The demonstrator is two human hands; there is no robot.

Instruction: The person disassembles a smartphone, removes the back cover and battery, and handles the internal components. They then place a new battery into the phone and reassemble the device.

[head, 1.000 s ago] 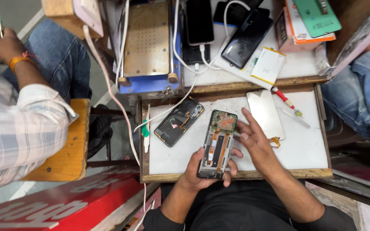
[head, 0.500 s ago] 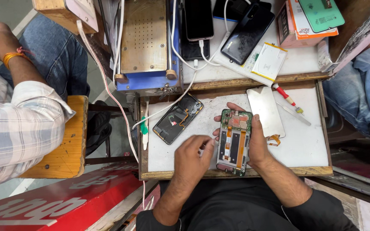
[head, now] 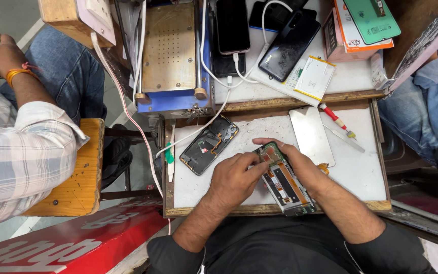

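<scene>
Head view, looking straight down on a white-topped bench (head: 361, 172) with a wooden rim. Opened phone chassis (head: 285, 180), circuit boards and flex cables exposed, lies tilted near the bench's front edge, its lower end reaching over the rim. Left hand (head: 234, 177) rests knuckles-up on the bench, fingers curled, fingertips pressed against the chassis's upper left side. Right hand (head: 300, 165) curves over the chassis from the right, fingers wrapped round its top end, holding it in place. Whether either hand pinches a small part or tool, cannot tell.

Just left of the left hand: a second phone back housing (head: 209, 144), dark, lying diagonal, inner side up. White cable (head: 214, 114) runs across it toward the rear. Beside the right hand, touching or nearly so: a silvery rectangular plate (head: 311, 134), flat on the bench. Further right, a red-handled screwdriver (head: 336, 119), well apart from the hands.

Rear of the bench: blue heating-plate machine (head: 171, 56) with a perforated metal top; several dark phones (head: 231, 25), one plugged into a white charging lead; a flat battery pack (head: 314, 78) with yellow edging; a cardboard box (head: 353, 33) with a green phone case on it.

Left edge of view: another person in a checked shirt (head: 21, 152) and jeans, seated on a wooden stool (head: 74, 182), holding a phone. Right edge: another person's denim-clad leg (head: 427, 106).
</scene>
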